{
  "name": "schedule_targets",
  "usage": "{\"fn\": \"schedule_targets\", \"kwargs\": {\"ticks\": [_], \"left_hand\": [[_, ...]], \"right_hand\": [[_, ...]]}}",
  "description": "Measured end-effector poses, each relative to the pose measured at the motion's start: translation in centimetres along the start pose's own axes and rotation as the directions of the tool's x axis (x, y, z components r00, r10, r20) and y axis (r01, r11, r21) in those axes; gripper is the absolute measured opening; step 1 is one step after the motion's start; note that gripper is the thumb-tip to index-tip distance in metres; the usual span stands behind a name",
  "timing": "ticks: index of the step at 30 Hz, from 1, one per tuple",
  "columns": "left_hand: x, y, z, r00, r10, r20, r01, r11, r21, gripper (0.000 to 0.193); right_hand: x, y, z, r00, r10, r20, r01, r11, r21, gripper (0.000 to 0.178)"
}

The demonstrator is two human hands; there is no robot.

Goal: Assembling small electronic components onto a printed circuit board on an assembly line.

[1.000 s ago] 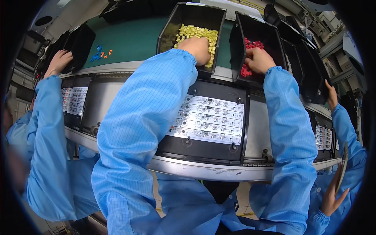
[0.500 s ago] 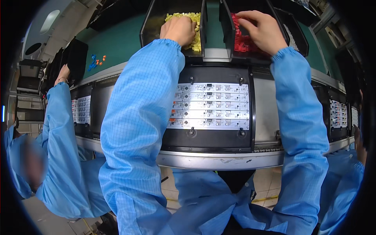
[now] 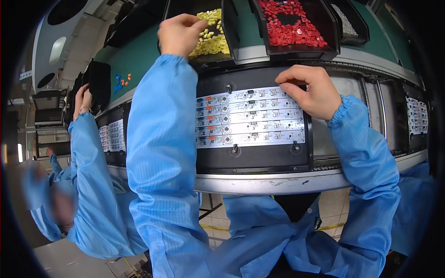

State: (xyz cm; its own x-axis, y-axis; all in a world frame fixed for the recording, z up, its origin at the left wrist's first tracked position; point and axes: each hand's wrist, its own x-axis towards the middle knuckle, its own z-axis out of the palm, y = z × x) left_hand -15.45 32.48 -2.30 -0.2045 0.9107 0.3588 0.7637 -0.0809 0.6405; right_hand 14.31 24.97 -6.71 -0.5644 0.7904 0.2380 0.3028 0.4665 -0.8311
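Note:
My left hand [image 3: 180,34] is raised at the left edge of a black bin of small yellow connector-like pieces [image 3: 211,34], thumb and fingertips pinched together. Whatever the pinch holds is too small or hidden to make out. Over the upper right end of several white circuit board strips [image 3: 264,114] is my right hand [image 3: 315,90], its thumb and forefinger also closed. Nothing nameable shows between those fingertips. The strips lie side by side in a black fixture [image 3: 264,160], with small orange and blue parts at their left ends. My left sleeve hides part of the fixture.
A black bin of red pieces [image 3: 296,30] stands behind the fixture, beside a bin of whitish pieces [image 3: 344,21]. Loose blue and orange parts [image 3: 121,82] lie on the green surface at left. A co-worker's hand [image 3: 82,101] works there. A metal rail [image 3: 278,184] runs along the front.
My right hand has left the red bin and come down to the boards' right end. My left hand has lifted from the yellow pieces and shifted left. The view has shifted slightly.

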Motion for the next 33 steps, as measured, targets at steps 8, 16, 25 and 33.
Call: {"fn": "schedule_targets", "kwargs": {"ticks": [8, 16, 25, 33], "left_hand": [[-12.5, 5.0, -2.5, 0.879, -0.108, 0.464, 0.469, 0.366, -0.804, 0.025], [-16.4, 3.3, -0.8, 0.813, -0.019, 0.582, 0.576, 0.164, -0.801, 0.027], [-17.5, 2.2, 0.1, 0.817, -0.051, 0.575, 0.574, 0.184, -0.798, 0.023], [-17.9, 1.4, 0.3, 0.831, -0.067, 0.552, 0.551, 0.227, -0.803, 0.022]], "right_hand": [[0.6, 2.1, -0.7, 0.968, -0.239, -0.072, 0.218, 0.950, -0.224, 0.018], [0.5, 2.9, 0.9, 0.979, -0.202, -0.007, 0.182, 0.893, -0.411, 0.017], [0.7, 3.0, 2.2, 0.978, -0.205, 0.043, 0.202, 0.870, -0.450, 0.016], [0.8, 3.3, 2.7, 0.965, -0.255, 0.061, 0.252, 0.842, -0.477, 0.015]]}}
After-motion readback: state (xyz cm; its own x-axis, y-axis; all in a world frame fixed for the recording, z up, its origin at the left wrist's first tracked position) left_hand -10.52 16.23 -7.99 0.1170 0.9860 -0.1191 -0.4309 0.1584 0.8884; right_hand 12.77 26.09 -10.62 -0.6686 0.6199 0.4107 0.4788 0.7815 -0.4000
